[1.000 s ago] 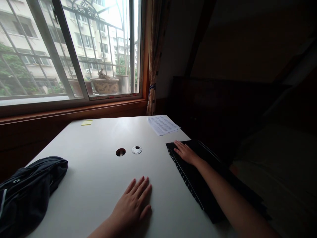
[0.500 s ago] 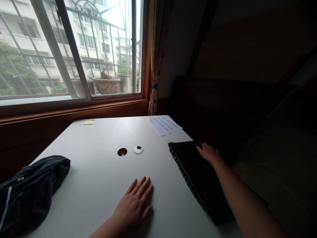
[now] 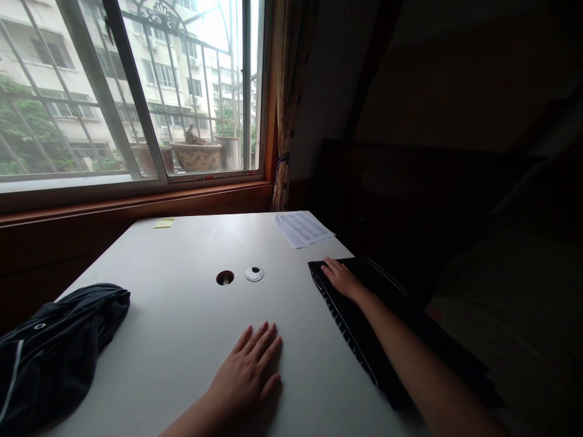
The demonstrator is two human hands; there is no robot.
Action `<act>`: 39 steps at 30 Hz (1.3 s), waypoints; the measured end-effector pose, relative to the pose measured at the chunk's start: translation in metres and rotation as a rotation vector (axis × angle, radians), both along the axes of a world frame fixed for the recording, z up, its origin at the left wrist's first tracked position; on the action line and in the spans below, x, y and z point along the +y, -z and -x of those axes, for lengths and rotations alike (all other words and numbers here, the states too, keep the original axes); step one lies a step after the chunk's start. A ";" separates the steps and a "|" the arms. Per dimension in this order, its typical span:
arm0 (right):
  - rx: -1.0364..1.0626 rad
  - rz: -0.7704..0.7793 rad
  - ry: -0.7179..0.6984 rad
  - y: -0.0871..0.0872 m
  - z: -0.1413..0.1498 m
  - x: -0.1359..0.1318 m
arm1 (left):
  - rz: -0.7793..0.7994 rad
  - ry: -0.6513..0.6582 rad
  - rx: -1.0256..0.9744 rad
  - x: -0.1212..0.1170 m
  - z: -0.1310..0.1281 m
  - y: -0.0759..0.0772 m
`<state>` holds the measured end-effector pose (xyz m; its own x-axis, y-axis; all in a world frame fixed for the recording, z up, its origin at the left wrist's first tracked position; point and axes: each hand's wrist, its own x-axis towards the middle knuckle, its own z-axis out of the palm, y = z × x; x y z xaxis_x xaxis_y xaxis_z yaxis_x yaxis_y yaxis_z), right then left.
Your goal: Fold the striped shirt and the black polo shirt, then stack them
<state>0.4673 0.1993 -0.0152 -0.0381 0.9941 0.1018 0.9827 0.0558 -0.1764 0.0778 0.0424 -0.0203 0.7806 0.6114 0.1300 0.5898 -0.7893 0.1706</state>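
Observation:
My left hand [image 3: 249,367] lies flat on the white table [image 3: 182,315], fingers stretched out and holding nothing. My right hand [image 3: 342,278] rests palm down on the far left part of a black cloth [image 3: 339,309], fingers extended. This cloth, perhaps a folded garment, has white stitch-like marks along its left edge and a white line near its right side. It lies along the table's right edge and reaches past it into the dark. My right forearm covers part of it. At the left, a bunched dark garment [image 3: 59,358] with white piping lies on the table.
Printed sheets [image 3: 303,229] lie at the far right corner. A yellow sticky note [image 3: 164,223] is near the far left corner. A round hole [image 3: 225,278] and a white cable grommet [image 3: 254,274] sit mid-table. A barred window [image 3: 191,91] stands behind.
My right hand has slid left across the black cloth, from its right part to near its left edge. A white line on the cloth's right side now shows. My left hand stays put.

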 end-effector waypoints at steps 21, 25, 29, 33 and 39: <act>-0.040 -0.106 -0.366 -0.015 0.039 -0.022 | 0.036 0.001 0.026 0.000 -0.001 -0.002; 0.008 -0.154 -0.288 -0.017 0.028 -0.017 | 0.040 0.002 0.024 0.000 0.000 -0.002; 0.028 -0.137 -0.109 -0.009 -0.002 -0.010 | 0.049 0.003 0.027 -0.001 0.000 -0.004; 0.023 -0.054 -0.005 0.001 -0.028 -0.009 | 0.052 0.000 0.031 0.000 -0.001 -0.005; 0.020 -0.040 0.015 0.001 -0.026 -0.012 | 0.057 0.000 0.036 0.000 -0.001 -0.004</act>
<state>0.4932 0.1872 -0.0158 -0.0211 0.9896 0.1423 0.9799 0.0487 -0.1935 0.0784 0.0427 -0.0161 0.7843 0.6167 0.0671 0.5961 -0.7791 0.1939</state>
